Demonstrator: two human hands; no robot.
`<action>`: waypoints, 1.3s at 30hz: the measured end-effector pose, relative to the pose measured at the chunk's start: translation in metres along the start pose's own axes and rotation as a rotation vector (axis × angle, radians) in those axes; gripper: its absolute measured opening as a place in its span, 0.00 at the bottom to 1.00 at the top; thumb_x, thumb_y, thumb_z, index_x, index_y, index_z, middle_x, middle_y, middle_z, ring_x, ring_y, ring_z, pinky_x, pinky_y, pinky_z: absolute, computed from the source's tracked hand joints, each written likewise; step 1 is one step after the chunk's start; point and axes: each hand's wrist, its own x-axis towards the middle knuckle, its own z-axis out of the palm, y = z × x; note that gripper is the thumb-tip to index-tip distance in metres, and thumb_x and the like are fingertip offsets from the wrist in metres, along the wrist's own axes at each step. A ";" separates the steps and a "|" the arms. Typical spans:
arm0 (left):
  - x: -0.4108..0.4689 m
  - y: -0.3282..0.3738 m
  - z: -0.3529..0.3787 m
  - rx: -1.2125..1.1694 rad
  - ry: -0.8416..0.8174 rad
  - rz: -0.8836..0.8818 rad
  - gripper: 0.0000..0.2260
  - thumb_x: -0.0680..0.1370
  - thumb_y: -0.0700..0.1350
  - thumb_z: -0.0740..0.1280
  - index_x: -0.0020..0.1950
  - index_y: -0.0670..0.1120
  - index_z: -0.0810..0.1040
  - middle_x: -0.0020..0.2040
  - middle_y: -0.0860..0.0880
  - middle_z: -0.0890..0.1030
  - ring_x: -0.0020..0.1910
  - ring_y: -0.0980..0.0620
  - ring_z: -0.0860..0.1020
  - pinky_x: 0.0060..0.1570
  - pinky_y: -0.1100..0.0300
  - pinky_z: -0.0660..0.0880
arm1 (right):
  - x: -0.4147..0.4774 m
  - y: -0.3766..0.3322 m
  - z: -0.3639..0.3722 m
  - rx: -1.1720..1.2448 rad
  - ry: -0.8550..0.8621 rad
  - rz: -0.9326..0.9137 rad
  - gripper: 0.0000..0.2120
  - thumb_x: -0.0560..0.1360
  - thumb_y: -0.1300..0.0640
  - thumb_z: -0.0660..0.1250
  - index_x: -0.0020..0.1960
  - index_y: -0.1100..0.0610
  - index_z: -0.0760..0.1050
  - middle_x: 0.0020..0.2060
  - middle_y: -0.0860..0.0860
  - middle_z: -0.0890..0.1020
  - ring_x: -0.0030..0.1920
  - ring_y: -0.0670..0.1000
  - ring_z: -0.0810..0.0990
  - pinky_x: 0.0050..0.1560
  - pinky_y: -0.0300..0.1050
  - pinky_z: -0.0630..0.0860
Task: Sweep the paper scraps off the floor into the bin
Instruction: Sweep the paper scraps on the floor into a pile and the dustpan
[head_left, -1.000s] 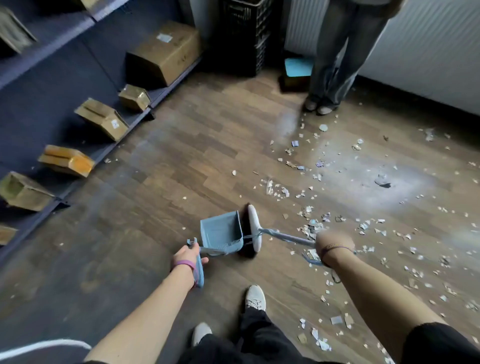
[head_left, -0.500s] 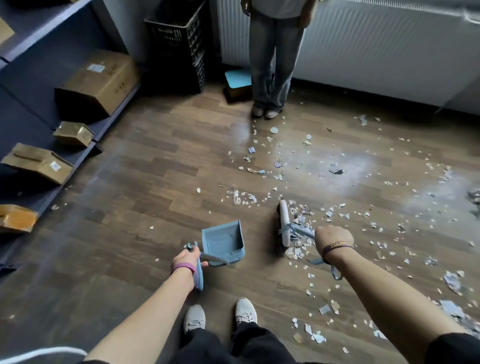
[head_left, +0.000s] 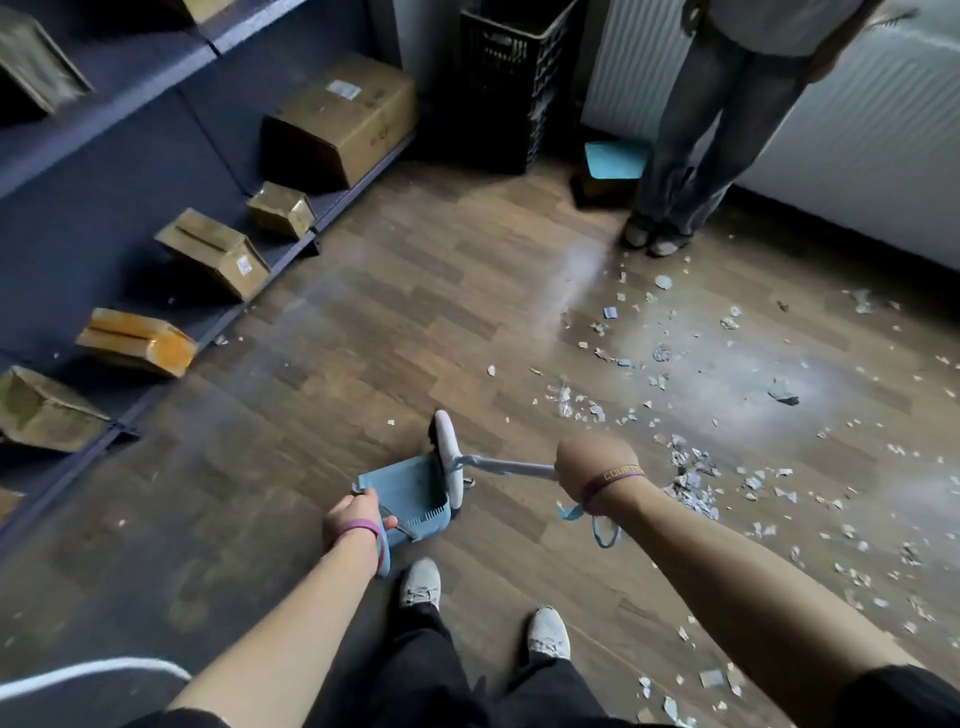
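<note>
A blue dustpan (head_left: 408, 491) rests on the wooden floor just ahead of my feet. My left hand (head_left: 353, 514) grips its handle. A white broom head (head_left: 448, 457) lies against the pan's open right edge. My right hand (head_left: 597, 465) grips the broom's pale handle (head_left: 506, 466). Paper scraps (head_left: 693, 478) lie scattered over the floor to the right, with a thicker heap just beyond my right wrist. A black crate (head_left: 511, 83) stands against the far wall.
Dark shelving (head_left: 130, 114) with several cardboard boxes (head_left: 337, 119) runs along the left. A person (head_left: 696, 156) stands at the back by a white radiator (head_left: 857, 156), next to a small blue-topped box (head_left: 615, 161). My two shoes (head_left: 421, 582) are below the pan.
The broom head has swept left from the scrap pile and now lies against the dustpan's mouth. The pan has turned slightly. My view has swung back toward the shelves.
</note>
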 end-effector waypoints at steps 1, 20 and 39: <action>0.013 0.008 -0.019 -0.026 0.031 0.002 0.12 0.79 0.42 0.62 0.35 0.42 0.70 0.38 0.43 0.76 0.11 0.56 0.70 0.12 0.71 0.64 | 0.008 -0.023 -0.007 -0.005 0.002 -0.026 0.11 0.75 0.60 0.62 0.55 0.57 0.79 0.51 0.55 0.83 0.52 0.58 0.81 0.44 0.44 0.72; 0.098 0.064 -0.139 -0.131 0.152 -0.061 0.11 0.79 0.45 0.64 0.36 0.45 0.72 0.19 0.54 0.76 0.16 0.56 0.76 0.30 0.63 0.70 | 0.089 -0.174 -0.016 -0.002 -0.141 -0.094 0.17 0.75 0.64 0.58 0.61 0.57 0.77 0.58 0.55 0.81 0.59 0.58 0.79 0.56 0.47 0.75; -0.057 0.048 0.168 0.232 -0.205 0.084 0.08 0.80 0.45 0.63 0.46 0.40 0.74 0.16 0.53 0.74 0.13 0.56 0.73 0.29 0.66 0.76 | -0.014 0.228 0.071 0.189 -0.243 0.567 0.15 0.77 0.58 0.58 0.62 0.50 0.74 0.60 0.50 0.79 0.60 0.53 0.78 0.55 0.45 0.74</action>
